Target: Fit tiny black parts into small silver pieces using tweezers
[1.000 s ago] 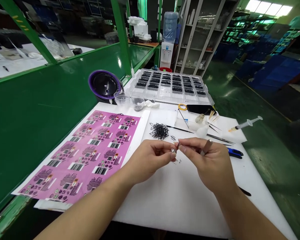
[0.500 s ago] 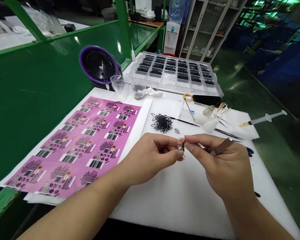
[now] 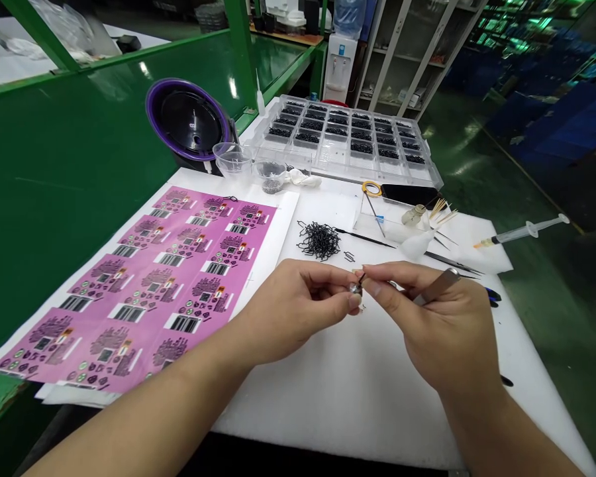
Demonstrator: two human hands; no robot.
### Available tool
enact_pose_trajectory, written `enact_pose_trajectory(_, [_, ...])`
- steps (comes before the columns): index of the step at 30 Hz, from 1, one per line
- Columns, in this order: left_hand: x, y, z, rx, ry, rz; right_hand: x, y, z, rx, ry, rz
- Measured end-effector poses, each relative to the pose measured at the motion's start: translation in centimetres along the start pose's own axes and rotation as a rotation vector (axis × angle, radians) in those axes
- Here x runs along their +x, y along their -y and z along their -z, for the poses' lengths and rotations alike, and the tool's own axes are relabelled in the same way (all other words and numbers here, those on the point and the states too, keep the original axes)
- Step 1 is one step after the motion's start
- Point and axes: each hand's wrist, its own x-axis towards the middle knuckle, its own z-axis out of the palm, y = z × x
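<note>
My left hand is closed in a pinch on a small silvery metal part. Against it, the thumb and forefinger of my right hand grip a tiny dark piece, thin like a wire; its exact kind is too small to tell. Tucked across my right palm is a silvery metal tool, most of it hidden by the fingers. Just beyond both hands lies a heap of bent black wire pieces, with a few loose black pieces beside it.
Pink printed label sheets cover the left side. Behind stand a black-and-purple bucket, clear cups and a compartment tray of black pieces. To the right are a syringe, black tweezers, toothpicks and yellow tape.
The whole view has shifted slightly, so things sit a little higher and more to the left. Both hands keep the same pinch on the small parts.
</note>
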Motion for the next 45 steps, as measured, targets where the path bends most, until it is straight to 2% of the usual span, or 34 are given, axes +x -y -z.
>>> enact_pose_trajectory(13, [0.0,-0.1,-0.1,-0.049,-0.023,0.038,0.1,0.0,-0.2,0.009,0.002,-0.002])
enact_pose_trajectory(18, [0.0,-0.1,-0.4,-0.052,-0.091,0.062,0.0,-0.4,-0.5,0.0,-0.009,-0.065])
enact_pose_trajectory(25, [-0.4,0.2,-0.8,-0.022,-0.201,0.047,0.3,-1.1,-1.2,0.136,-0.024,-0.084])
enact_pose_trajectory(31, [-0.5,0.3,-0.8,0.1,-0.227,0.006,0.3,-1.3,-1.4,0.175,-0.012,-0.13])
enact_pose_trajectory(37, [-0.6,0.3,-0.7,0.165,-0.229,0.007,0.5,-1.8,-1.2,0.285,0.095,-0.139])
enact_pose_trajectory(45, [-0.6,0.5,-0.8,0.152,-0.243,0.025,0.3,-1.6,-1.5,0.266,0.075,-0.114])
